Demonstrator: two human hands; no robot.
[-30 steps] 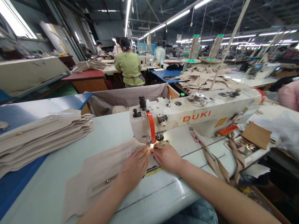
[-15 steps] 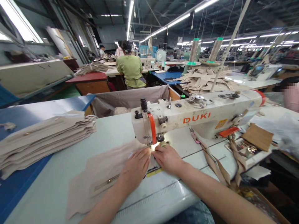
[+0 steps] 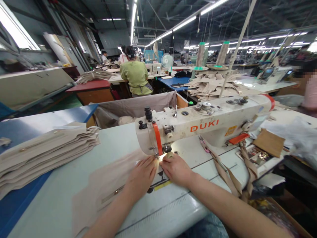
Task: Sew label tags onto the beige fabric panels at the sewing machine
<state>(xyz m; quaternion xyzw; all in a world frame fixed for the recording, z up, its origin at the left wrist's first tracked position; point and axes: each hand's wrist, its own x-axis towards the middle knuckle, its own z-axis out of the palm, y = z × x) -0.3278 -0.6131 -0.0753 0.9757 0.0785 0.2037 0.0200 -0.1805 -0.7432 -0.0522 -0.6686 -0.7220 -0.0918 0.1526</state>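
Beige fabric panel [image 3: 105, 180] lies flat on the pale table [image 3: 116, 137], left of and partly under the head of the sewing machine [image 3: 180, 127]. Long axis runs diagonally: near end low at left, far end up and right toward the lit needle area. Slit with a gold zipper pull [image 3: 118, 191] sits close to the panel's near-right side, set roughly along the same diagonal.

Left hand [image 3: 142, 173]: palm down on the panel, fingers side by side, tips pointing at the needle. Looks like flat pressing; thumb hidden, so can't tell if anything is pinched.

Right hand [image 3: 175, 168]: just right of the needle, fingers bunched and bent, tips near the left hand's. Can't tell whether they pinch the fabric edge.

Around: stack of beige panels [image 3: 47, 153] at far left, also lying diagonally. Scissors [image 3: 205, 147] and tan straps [image 3: 229, 177] right of the right hand. 2 thread cones [image 3: 200, 55] [image 3: 221, 54] stand behind the machine.
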